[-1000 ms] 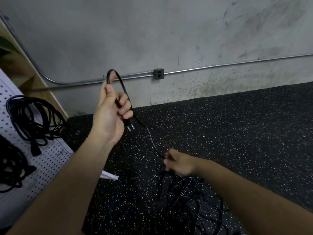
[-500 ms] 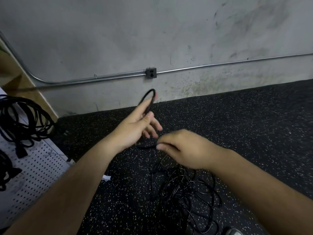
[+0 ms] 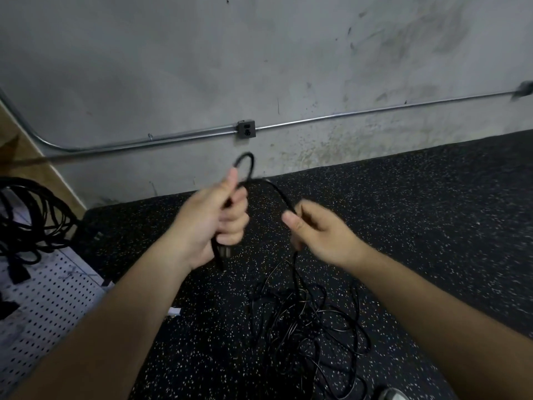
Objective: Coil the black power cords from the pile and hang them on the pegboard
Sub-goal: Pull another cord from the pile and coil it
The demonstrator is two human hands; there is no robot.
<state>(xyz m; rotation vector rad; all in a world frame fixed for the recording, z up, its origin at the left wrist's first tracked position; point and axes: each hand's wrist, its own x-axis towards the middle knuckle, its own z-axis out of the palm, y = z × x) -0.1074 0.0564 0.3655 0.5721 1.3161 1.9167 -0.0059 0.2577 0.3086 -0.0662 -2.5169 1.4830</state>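
Observation:
My left hand (image 3: 215, 223) grips a black power cord (image 3: 277, 189) near its plug end, with a small loop standing above the fist and the plug hanging below it. From there the cord arcs over to my right hand (image 3: 314, 232), which pinches it between thumb and fingers. Below my right hand the cord drops into a tangled pile of black cords (image 3: 305, 324) on the speckled floor. A white pegboard (image 3: 43, 301) lies at the lower left, with a coiled black cord (image 3: 26, 220) hanging on it.
A grey concrete wall carries a metal conduit (image 3: 346, 115) and an outlet box (image 3: 246, 129). Speckled black rubber flooring (image 3: 418, 212) stretches to the right. A small white scrap (image 3: 174, 311) lies by the pegboard's edge. A shoe tip (image 3: 392, 395) shows at the bottom.
My right hand has risen off the pile and moved right, drawing a new arc of cord up. My left hand has closed into a fist around the loop and plug.

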